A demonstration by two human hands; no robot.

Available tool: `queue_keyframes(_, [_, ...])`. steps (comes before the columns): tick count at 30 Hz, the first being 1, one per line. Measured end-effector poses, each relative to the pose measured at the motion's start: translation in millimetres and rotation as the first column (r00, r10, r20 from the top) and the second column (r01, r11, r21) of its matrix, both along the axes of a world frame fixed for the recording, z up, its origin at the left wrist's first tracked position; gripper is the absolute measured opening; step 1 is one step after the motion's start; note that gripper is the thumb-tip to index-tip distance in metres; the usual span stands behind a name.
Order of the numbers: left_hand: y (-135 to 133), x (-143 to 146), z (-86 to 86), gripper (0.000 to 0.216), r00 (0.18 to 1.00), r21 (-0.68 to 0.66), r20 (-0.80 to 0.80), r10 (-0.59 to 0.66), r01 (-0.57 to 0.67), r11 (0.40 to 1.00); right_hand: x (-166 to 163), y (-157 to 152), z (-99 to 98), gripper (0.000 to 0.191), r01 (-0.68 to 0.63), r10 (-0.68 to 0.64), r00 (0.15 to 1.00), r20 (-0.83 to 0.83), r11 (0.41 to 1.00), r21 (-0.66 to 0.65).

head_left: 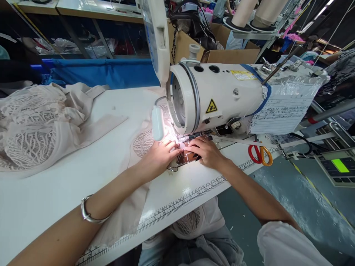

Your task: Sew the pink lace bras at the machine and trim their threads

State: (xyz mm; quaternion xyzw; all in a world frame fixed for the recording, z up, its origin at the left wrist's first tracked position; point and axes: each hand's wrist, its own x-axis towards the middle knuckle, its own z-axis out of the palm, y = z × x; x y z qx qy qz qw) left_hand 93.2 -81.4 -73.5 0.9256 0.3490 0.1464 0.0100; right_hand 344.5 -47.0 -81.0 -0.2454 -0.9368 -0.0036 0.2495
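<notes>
A beige lace garment (141, 142) lies on the white table, part of it under the needle area of a sewing machine (219, 96). My left hand (158, 157) presses on the garment beside the lit needle area, its fingers bent together on the cloth. My right hand (208, 151) is opposite, thumb and fingers closed near the presser foot and almost meeting the left fingertips. A small dark pointed piece shows below the right fingers; its kind is unclear. The needle itself is hidden in glare and behind fingers. A white lamp (158, 123) hangs just above my left hand.
More beige lace garments (36, 125) are heaped at the left. Scissors with red and orange handles (260, 154) hang at the right near a control panel (338, 166). A printed ruler (177, 205) runs along the front edge. Behind are a cardboard box (233, 56) and thread cones (244, 13).
</notes>
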Motion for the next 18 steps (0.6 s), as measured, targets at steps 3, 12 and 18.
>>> queue_keyframes(3, [4.8,-3.6,-0.4,0.053,1.000,-0.006,0.014,0.010,-0.010,1.000,-0.9,-0.8,0.4,0.041,0.028,-0.027,0.999,0.027,0.999,-0.025])
queue_keyframes(12, [16.0,-10.1,10.4,0.050,0.995,-0.135,0.078,0.062,-0.051,0.990,-3.9,-1.3,0.4,0.047,0.088,-0.082,0.995,0.062,0.992,-0.089])
queue_keyframes(18, [20.2,-17.7,10.4,0.045,0.988,-0.173,0.075,0.135,-0.121,0.978,-3.8,-0.9,1.2,0.047,0.044,-0.044,0.999,0.013,0.997,-0.064])
